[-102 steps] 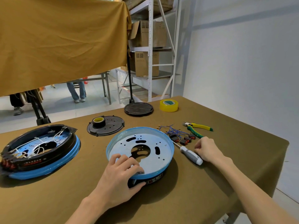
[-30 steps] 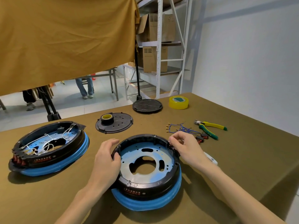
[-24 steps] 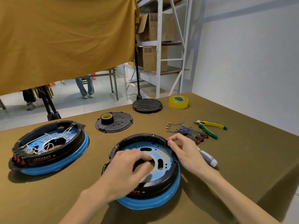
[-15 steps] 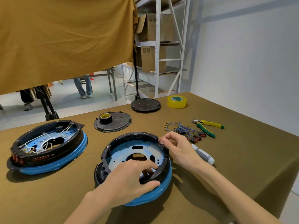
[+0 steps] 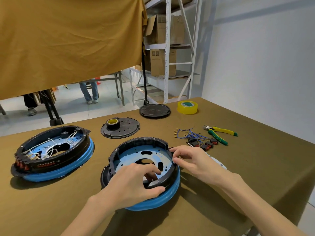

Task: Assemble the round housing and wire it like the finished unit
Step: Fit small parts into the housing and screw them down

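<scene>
The round housing [image 5: 136, 150], a black ring on a blue base with a perforated blue plate inside, lies open side up in front of me. My left hand [image 5: 133, 184] grips its near rim, fingers inside and thumb on the outside. My right hand [image 5: 192, 160] pinches the rim at the right side. The finished unit [image 5: 51, 150], with white wires and red switches, sits to the left. A bundle of blue wires with small black and red switches [image 5: 196, 138] lies right of the housing.
Green and yellow pliers [image 5: 219, 133] lie at the right, a white-handled screwdriver [image 5: 219, 163] partly under my right hand. Behind are a black perforated cover [image 5: 124, 132] carrying a tape roll [image 5: 112, 123], a black disc [image 5: 154, 110] and yellow tape [image 5: 187, 107]. The table edge runs along the right.
The housing went from blue base up to open side up on the table, and has been turned since. My left hand moved from its left side to the near rim; my right hand left the screwdriver for the right rim.
</scene>
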A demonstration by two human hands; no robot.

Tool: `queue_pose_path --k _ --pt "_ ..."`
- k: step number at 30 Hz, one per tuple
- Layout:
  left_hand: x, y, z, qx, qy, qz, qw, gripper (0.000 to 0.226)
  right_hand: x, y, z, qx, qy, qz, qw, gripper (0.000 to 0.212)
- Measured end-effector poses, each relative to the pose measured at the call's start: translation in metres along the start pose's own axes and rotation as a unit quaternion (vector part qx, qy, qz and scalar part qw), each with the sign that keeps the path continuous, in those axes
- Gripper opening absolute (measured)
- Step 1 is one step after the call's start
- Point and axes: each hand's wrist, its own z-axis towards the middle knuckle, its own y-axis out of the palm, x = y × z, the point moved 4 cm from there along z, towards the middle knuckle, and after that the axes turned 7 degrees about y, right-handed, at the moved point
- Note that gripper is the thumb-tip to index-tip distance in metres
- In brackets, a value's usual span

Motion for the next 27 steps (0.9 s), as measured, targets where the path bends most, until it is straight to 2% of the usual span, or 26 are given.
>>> queue_pose_path --k 5,8,14,27 --pt "0.000 0.000 0.000 -0.003 0.000 0.009 1.000 0.059 -0.008 -0.002 -0.005 0.006 -0.036 -0.094 0.995 0.008" --pt "0.001 0.000 0.000 -0.003 0.001 0.014 1.000 0.057 -0.006 -0.002 -0.006 0.023 -0.031 -0.067 0.997 0.009" --pt "0.002 -0.001 0.000 0.003 0.000 0.020 1.000 0.056 0.002 -0.001 -0.007 0.048 0.010 0.061 0.997 0.008" --pt "0.000 0.002 0.001 0.005 0.002 0.013 1.000 0.056 0.002 0.002 -0.002 0.048 0.011 0.041 0.998 0.008"
